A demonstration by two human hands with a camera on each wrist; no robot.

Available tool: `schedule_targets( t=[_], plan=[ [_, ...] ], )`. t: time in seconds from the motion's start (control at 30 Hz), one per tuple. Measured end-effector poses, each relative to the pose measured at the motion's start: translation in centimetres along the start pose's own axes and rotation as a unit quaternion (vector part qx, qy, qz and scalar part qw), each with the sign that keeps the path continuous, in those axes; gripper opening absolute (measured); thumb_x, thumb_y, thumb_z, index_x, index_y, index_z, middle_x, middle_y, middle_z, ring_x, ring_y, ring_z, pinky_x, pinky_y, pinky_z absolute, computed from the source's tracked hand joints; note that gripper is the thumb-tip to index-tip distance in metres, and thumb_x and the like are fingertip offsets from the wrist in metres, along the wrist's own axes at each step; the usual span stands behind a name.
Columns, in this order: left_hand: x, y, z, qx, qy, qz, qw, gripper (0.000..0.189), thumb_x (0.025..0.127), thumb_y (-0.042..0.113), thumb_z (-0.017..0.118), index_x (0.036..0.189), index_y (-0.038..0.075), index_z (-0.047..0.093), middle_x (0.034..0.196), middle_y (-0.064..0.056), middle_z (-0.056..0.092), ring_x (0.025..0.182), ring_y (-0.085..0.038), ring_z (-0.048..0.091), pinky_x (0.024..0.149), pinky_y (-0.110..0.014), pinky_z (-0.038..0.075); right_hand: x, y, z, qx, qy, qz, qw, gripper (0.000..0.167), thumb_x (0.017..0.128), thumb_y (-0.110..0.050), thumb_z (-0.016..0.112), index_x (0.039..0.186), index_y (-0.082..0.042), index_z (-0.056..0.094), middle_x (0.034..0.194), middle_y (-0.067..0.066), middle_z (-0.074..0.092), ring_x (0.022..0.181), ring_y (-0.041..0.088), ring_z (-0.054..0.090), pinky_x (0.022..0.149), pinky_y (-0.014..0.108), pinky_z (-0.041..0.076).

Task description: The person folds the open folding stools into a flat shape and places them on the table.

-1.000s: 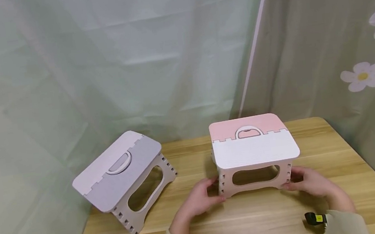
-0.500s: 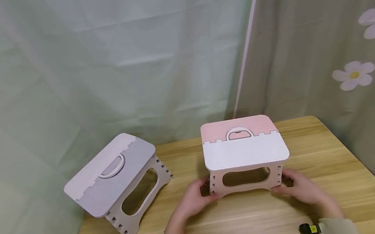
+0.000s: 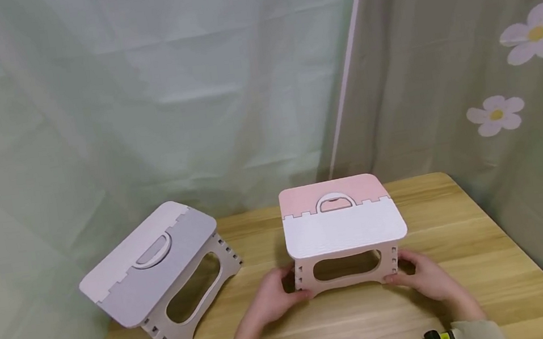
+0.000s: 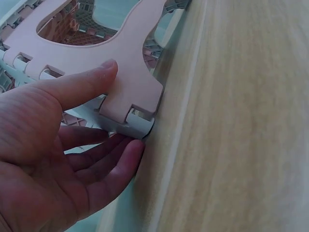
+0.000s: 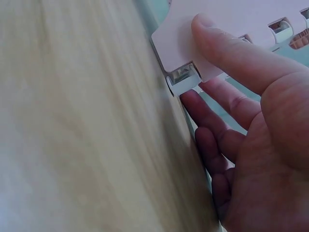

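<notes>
A pink and white folding stool (image 3: 343, 230) stands upright on the table, unfolded, its handle loop laid flat in the top. My left hand (image 3: 274, 296) holds the bottom of its left side. In the left wrist view the thumb (image 4: 91, 87) presses on the front leg panel (image 4: 128, 84) while the other fingers curl at the leg's edge, close to the wood. My right hand (image 3: 427, 279) grips the lower right corner in the same way. There the right wrist view has the thumb (image 5: 231, 53) flat on the panel (image 5: 178, 36), the fingers bent behind.
To the left stands a second folding stool (image 3: 153, 274), grey and pale, also unfolded and set at an angle. Both are on a wood-grain table (image 3: 353, 322). Pale curtains (image 3: 178, 90) hang close around its back and sides, with flower prints (image 3: 496, 114) at right.
The whole head view has shifted, so both stools and my hands appear further left and slightly lower. My hands keep their places on the pink and white stool's legs.
</notes>
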State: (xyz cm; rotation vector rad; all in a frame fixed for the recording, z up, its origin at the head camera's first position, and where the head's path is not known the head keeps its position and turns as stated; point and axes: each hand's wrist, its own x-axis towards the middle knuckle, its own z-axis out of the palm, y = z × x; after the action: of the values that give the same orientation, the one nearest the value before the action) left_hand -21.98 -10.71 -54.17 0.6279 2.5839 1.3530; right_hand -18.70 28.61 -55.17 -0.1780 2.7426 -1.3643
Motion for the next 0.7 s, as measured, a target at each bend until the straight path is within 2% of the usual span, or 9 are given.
schedule_targets(
  t=[0.2, 0.57, 0.7],
  plan=[
    [-0.19, 0.06, 0.16, 0.007, 0.010, -0.008, 0.9999, 0.083, 0.084, 0.035, 0.094, 0.146, -0.007, 0.058, 0.137, -0.018, 0.069, 0.132, -0.035, 0.061, 0.114, -0.056, 0.043, 0.27, -0.18, 0.54, -0.017, 0.002, 0.006, 0.9998, 0.082, 0.085, -0.043, 0.092, 0.148, -0.001, 0.059, 0.145, 0.024, 0.063, 0.140, 0.052, 0.049, 0.113, 0.073, 0.032],
    [-0.32, 0.48, 0.89, 0.013, 0.023, -0.032, 0.9991, 0.069, 0.085, 0.038, 0.092, 0.137, 0.001, 0.068, 0.128, -0.009, 0.074, 0.122, -0.023, 0.065, 0.108, -0.051, 0.049, 0.19, 0.08, 0.94, -0.034, 0.009, 0.002, 0.9994, 0.083, 0.084, -0.044, 0.092, 0.148, -0.003, 0.060, 0.145, 0.026, 0.062, 0.139, 0.056, 0.048, 0.111, 0.077, 0.031],
    [-0.43, 0.57, 0.95, 0.021, 0.030, -0.026, 0.9990, 0.063, 0.085, 0.037, 0.092, 0.132, 0.001, 0.071, 0.123, -0.008, 0.076, 0.117, -0.023, 0.067, 0.105, -0.051, 0.051, 0.18, -0.04, 1.05, -0.037, 0.017, -0.006, 0.9992, 0.079, 0.085, -0.042, 0.091, 0.146, -0.003, 0.061, 0.142, 0.025, 0.064, 0.136, 0.055, 0.051, 0.111, 0.076, 0.032]
  ],
)
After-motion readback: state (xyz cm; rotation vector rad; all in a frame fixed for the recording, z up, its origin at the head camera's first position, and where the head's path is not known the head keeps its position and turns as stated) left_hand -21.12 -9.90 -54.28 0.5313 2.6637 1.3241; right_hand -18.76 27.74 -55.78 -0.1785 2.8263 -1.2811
